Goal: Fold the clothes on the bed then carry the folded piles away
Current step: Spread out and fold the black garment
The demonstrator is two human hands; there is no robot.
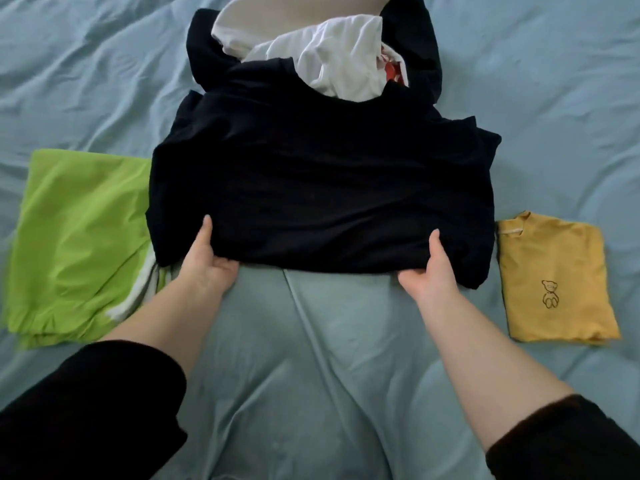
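A black shirt [322,188] lies spread in the middle of the bed, its neckline at the far side. My left hand [207,261] grips its near edge at the left, thumb on top and fingers under the cloth. My right hand [429,271] grips the same near edge at the right in the same way. Behind the shirt is a heap of unfolded clothes: white cloth [311,50], more black cloth [419,39] and a bit of red and white [391,69].
A folded lime-green garment [76,237] with white trim lies to the left, partly under the black shirt's corner. A folded yellow shirt [554,275] with a small bear drawing lies to the right. The blue-grey bed sheet [311,375] is wrinkled all round.
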